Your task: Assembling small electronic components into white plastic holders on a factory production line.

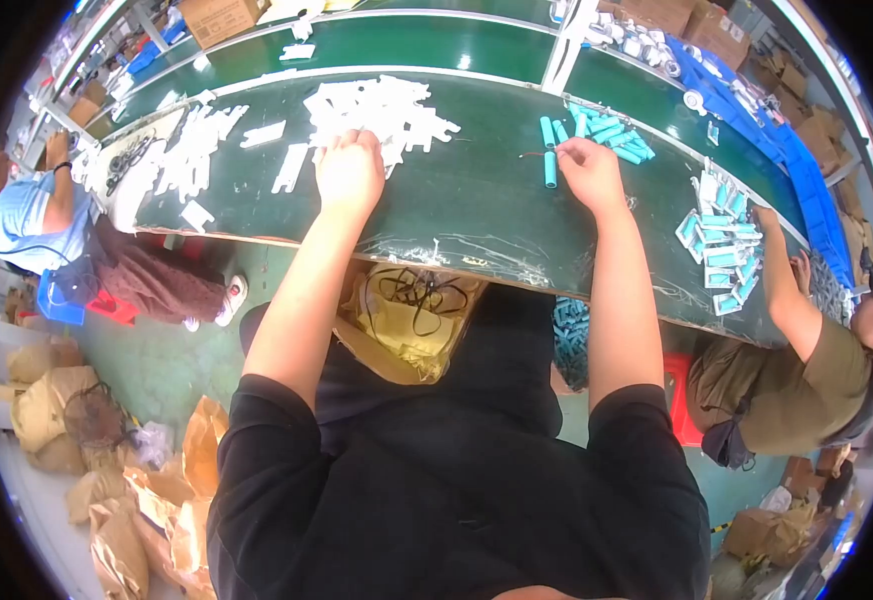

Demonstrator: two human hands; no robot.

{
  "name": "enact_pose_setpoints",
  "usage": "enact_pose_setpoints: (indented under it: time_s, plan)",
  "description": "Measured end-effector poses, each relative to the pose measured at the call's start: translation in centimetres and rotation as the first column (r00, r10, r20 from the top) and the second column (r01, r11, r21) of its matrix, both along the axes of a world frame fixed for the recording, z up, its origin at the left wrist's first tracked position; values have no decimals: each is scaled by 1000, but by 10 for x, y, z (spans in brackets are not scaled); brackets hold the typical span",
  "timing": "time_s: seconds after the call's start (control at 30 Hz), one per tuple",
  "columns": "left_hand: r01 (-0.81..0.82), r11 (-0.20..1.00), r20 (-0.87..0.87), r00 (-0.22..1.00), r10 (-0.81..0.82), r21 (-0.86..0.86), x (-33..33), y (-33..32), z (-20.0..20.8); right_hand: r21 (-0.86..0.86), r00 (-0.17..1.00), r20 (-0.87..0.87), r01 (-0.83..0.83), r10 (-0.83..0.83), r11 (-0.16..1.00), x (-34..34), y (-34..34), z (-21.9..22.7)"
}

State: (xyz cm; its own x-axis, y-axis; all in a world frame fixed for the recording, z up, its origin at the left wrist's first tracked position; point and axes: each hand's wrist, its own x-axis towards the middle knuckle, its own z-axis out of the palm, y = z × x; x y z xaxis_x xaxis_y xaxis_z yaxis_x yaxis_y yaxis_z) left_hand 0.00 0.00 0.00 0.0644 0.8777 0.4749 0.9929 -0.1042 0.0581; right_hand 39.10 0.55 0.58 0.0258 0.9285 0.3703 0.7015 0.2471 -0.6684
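Evidently the right hand (pixel 593 174) has thumb and forefinger drawn close at a teal cylinder (pixel 551 174), well right of the white pile (pixel 375 105); whether they grip it is unclear. The left hand (pixel 350 176) curls over the pile's near edge, its hold hidden. Best pinch the cylinder lightly and free single white pieces without dragging neighbours.

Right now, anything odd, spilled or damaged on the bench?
Nothing clearly spilled. The green bench shows pale scuffs or residue along its front edge, so it looks worn. One white piece lies apart, left, near that edge.
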Motion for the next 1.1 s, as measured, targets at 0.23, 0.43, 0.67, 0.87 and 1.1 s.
enact_pose_setpoints:
  time_s: [0.23, 0.43, 0.67, 0.87, 1.1]
  plan:
    - [-5, 990, -21, 1000, 8, 141, 4, 18, 18, -4, 992, -77, -101, 101, 995, -5, 3, -5]
    - [-22, 1000, -11, 1000, 22, -14, -4, 49, 22, 68, 990, -110, -81, 88, 994, -4, 5, -10]
    - [255, 938, 654, 673, -345, 233, -12, 48, 23, 88, 991, -108, -64, 74, 994, -7, 5, -9]
    - [245, 932, 720, 592, -361, 267, -21, 59, 14, 25, 994, -82, -64, 66, 998, -10, 5, -8]
    - [364, 822, 894, -87, -439, 439, 19, 51, 30, 132, 984, -165, -42, 64, 990, -8, 7, -10]
